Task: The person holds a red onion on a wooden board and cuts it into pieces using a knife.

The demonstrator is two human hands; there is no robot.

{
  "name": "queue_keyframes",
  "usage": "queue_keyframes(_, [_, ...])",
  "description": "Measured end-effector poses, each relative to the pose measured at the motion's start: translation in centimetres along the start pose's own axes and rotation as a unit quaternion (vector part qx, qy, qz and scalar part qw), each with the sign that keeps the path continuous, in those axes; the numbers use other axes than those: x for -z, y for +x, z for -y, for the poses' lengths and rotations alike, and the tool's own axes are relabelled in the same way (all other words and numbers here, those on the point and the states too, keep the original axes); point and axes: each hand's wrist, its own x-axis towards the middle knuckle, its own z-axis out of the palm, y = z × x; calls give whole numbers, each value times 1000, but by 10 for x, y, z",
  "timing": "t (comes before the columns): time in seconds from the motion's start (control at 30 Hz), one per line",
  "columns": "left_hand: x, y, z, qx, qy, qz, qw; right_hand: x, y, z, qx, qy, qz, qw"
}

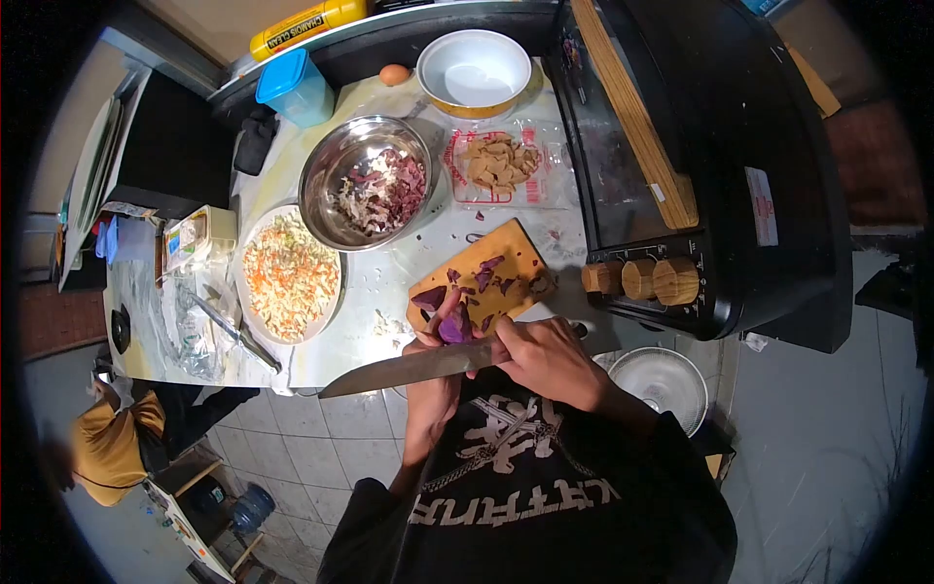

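Observation:
My left hand (433, 389) is closed around a purple vegetable piece (454, 326) at the near edge of the table. In my right hand (553, 362) is a large kitchen knife (404, 373); its blade points left and passes across my left hand, just below the purple piece. Part of my left hand's fingers is hidden behind the blade. Just beyond both hands lies a wooden cutting board (525, 255) with several purple chunks (484, 275) scattered on it. A steel bowl (319, 200) holding purple and whitish bits stands farther back.
Left are a plate of shredded orange-and-white food (290, 277) and another knife (238, 336). Behind sit a white bowl (474, 73), an egg (394, 75), a blue-lidded container (297, 90) and brown slices on plastic (501, 164). A black oven (725, 214) borders the right. Another person (122, 438) is lower left.

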Motion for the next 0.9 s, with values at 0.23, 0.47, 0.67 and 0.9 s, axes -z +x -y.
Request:
queue_keyframes(0.23, [-4, -5, -5, 7, -1, 30, 1000, 3, 2, 0, 10, 10, -22, 1000])
queue_keyframes(0.47, [-3, -5, -6, 32, -26, 39, 998, 3, 2, -1, 6, -4, -42, 999])
queue_keyframes(0.67, [-5, -5, -8, 51, -28, 44, 997, 1, 1, 0, -7, 0, -19, 1000])
queue_keyframes(0.9, [-3, -4, -3, 24, -80, 45, 995, -2, 1, -2, -4, 21, -31, 999])
